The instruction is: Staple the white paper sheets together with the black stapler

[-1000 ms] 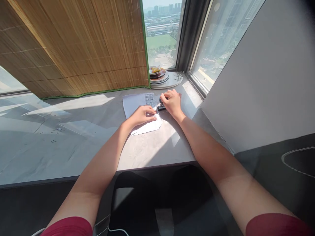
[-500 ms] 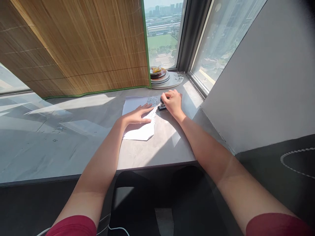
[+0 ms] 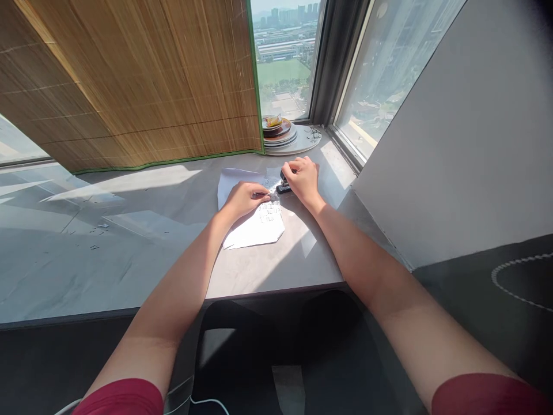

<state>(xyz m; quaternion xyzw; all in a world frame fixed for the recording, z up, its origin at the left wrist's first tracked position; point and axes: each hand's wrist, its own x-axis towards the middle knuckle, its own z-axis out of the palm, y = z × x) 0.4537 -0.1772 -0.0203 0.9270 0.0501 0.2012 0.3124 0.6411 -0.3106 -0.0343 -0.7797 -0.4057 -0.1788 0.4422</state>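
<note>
the right hand [image 3: 303, 181] had its grip closed round a black stapler [image 3: 283, 188] near the far right corner of the table [image 3: 129, 276]. the left hand [image 3: 244, 199] pinched the paper [image 3: 254, 232] beside it, which stretched toward the front edge.

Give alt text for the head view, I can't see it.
A left hand pinches white printed paper beside a black stapler held by the right hand on a grey marbled ledge. Behind are a brown slatted blind and stacked round plates.
</note>
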